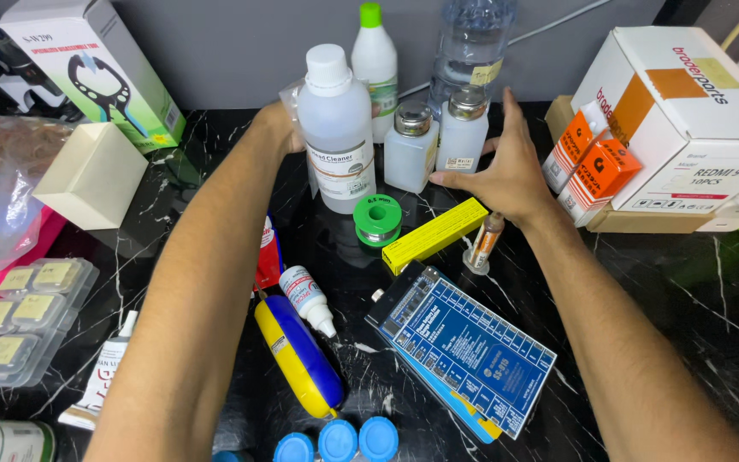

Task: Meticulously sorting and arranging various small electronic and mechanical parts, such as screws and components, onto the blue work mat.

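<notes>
The left hand [277, 127] reaches behind the big white bottle [338, 128]; I cannot tell its grip. The right hand [502, 167] is open beside 2 small pump bottles [410, 147].

white cleaner bottle [337, 128] | standing upright, capped | two steel-topped dispenser bottles [410, 147] standing just right of it
</notes>
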